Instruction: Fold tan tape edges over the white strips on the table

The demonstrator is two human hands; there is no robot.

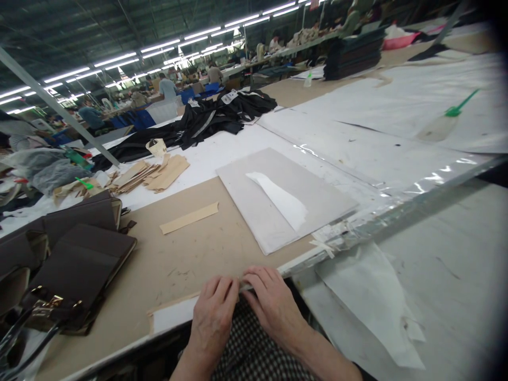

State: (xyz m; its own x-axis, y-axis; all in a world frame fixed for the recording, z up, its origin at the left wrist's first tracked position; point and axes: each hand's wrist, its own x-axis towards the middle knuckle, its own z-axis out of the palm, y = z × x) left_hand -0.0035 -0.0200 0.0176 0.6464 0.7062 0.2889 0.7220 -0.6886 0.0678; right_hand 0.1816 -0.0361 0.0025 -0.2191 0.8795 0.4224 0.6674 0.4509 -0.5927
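Note:
At the front edge of the table, my left hand (214,312) is closed, its fingers bent over a white strip with a tan edge (173,316). The strip runs out to the left from under that hand, along the table edge. My right hand (273,301) is closed too, with fingers and thumb pinching the folded tan-edged end close to the left fingertips. The fingers cover most of that end. Beyond the hands, a loose tan strip (189,218) lies on the brown board (190,254). To its right, a curved white piece (278,198) rests on a grey sheet (246,201).
Dark brown bags (79,264) with metal fittings stand at the left. Farther back are stacked tan pieces (159,173), black fabric (214,119) and a bottle with a green nozzle (440,124). A white sheet (373,296) lies below the table edge at right. People work in the background.

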